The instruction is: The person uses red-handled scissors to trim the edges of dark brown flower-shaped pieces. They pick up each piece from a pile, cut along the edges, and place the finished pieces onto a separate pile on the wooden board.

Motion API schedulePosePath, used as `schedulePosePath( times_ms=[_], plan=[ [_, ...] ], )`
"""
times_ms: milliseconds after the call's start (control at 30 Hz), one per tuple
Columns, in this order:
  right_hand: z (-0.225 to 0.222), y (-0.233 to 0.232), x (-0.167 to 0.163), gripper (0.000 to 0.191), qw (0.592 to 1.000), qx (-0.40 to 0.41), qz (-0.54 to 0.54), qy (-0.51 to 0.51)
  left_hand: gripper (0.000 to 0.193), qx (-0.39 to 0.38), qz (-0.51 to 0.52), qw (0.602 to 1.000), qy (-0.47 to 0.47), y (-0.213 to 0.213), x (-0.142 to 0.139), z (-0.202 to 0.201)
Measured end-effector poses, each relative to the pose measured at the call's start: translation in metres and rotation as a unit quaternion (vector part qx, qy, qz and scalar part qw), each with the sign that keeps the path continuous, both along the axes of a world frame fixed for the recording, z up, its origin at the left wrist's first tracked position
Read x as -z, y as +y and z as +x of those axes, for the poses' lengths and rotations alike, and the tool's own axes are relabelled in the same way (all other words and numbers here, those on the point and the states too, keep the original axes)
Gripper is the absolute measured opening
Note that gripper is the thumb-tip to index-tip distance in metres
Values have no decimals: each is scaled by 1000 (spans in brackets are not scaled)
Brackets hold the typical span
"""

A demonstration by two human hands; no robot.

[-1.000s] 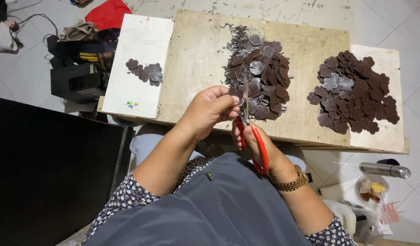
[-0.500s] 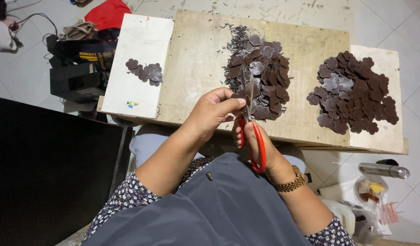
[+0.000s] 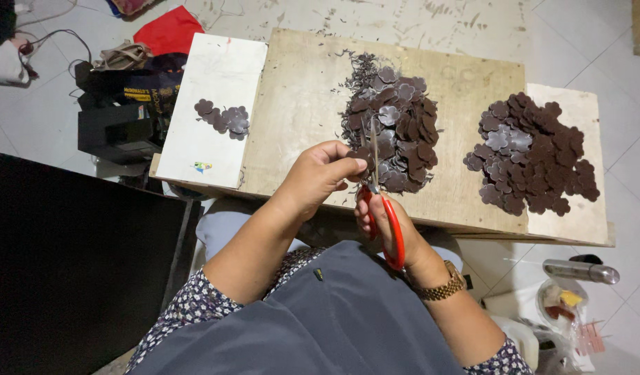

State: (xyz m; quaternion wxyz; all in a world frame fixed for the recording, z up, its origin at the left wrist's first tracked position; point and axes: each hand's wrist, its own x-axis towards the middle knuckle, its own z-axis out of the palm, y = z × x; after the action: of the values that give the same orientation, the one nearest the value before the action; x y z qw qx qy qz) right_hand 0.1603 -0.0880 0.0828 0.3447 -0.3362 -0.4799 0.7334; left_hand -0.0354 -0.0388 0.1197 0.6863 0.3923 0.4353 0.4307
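Trimming step judged in hand; brown piece (image 3: pixel 357 157) pinched by left hand (image 3: pixel 318 173) above board (image 3: pixel 299 104) edge; scissors (image 3: pixel 384 201) gripped by right hand (image 3: pixel 382 221); blades upright; steady feed needed.

The floor (image 3: pixel 598 42) is laid with pale square tiles, smooth and evenly lit. A low wooden table (image 3: pixel 306 97) stands on it, its plywood top scuffed and bare in places, with a white board (image 3: pixel 216 90) lying over its left end. A dark flat panel (image 3: pixel 63 257) fills the lower left. A red cloth (image 3: pixel 169 31) and a black bag (image 3: pixel 119 104) rest on the floor beyond the table's left corner. A metal flask (image 3: pixel 580 271) lies at the right.
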Motion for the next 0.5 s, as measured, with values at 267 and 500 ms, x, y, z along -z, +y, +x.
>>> schedulePosePath(
  times_ms=[267, 500],
  plan=[
    [1, -1, -3, 44, 999, -5, -7, -31, 10, 2, -1, 1000, 1, 2, 2, -7],
    [-1, -1, -4, 45, 999, -5, 2, -39, 10, -4, -1, 1000, -2, 2, 2, -10]
  ],
)
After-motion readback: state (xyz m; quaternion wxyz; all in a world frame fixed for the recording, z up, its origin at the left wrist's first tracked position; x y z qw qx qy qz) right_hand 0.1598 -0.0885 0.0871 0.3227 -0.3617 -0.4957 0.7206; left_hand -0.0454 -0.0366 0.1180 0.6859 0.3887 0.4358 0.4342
